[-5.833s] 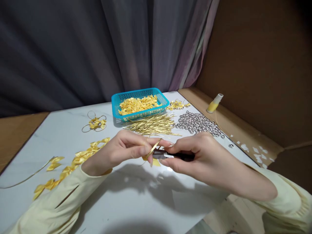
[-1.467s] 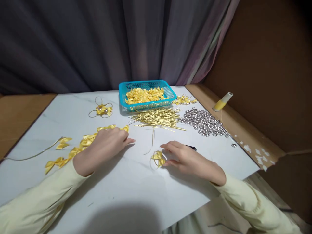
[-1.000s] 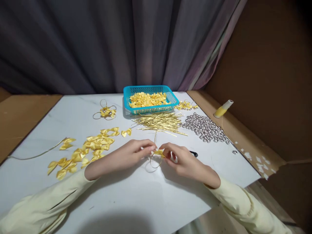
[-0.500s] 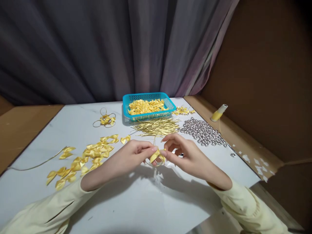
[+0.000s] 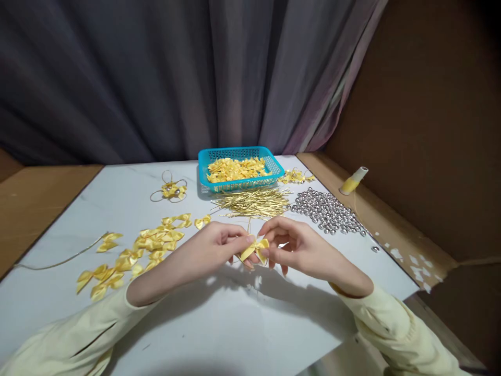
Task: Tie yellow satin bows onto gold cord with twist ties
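Observation:
A yellow ribbon bow (image 5: 255,249) is held above the table between my two hands. My left hand (image 5: 225,243) pinches its left side, thumb on top and fingers beneath. At the bow's right loop, my right hand (image 5: 287,244) closes thumb and fingertips on the ribbon. A thin gold cord runs up from the bow between the hands. Just beyond lies a heap of gold wire-like cords (image 5: 256,202). Several loose yellow bows (image 5: 156,240) are spread to the left of my left forearm.
Behind the cords stands a blue basket (image 5: 201,169) filled with yellow bows. Silver bead-like pieces (image 5: 326,210) are heaped at right, near a yellow thread spool (image 5: 353,181). Corded bow clusters (image 5: 173,191) lie at back left and beside the basket. White scraps (image 5: 418,270) dot the right ledge.
The bow has turned, so its loops and knot now face up more plainly. My right fingers have shifted slightly along its right loop.

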A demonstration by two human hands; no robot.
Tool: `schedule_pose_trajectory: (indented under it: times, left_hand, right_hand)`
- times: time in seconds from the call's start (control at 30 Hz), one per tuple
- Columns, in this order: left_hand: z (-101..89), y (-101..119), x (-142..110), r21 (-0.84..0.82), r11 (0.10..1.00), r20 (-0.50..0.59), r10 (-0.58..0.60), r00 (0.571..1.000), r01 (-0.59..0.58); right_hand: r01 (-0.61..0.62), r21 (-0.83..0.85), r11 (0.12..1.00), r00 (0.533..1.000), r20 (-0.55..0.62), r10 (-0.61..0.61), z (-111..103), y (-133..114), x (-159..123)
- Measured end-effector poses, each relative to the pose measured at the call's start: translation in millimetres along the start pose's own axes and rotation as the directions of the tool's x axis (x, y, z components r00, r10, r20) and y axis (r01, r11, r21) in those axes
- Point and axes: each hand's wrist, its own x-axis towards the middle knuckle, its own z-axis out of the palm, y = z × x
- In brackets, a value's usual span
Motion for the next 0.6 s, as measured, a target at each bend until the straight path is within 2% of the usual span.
schedule_pose_trajectory:
  times: [0.37,0.5,0.6]
  left_hand:
    - [0.9,0.2,-2.6,-0.018,1.0,0.032,-0.025,0.999,0.026]
    - [1.7,-0.8,-2.9,0.053,0.998,-0.009,0.019,1.0,-0.018]
    - [1.5,-1.0,-0.9,-0.024,0.999,-0.035,0.036,0.999,-0.037]
  right_hand:
    - [0.055,-0.064,0.996,0.998,-0.014,-0.056,-3.1,-0.8,1.1]
    - [0.124,-0.191,0.974,0.99,-0.041,-0.134,-2.2,0.1,0.7]
    - [0.244,-0.368,0.897,0.956,-0.061,-0.285,-0.4,2.4,-0.5]
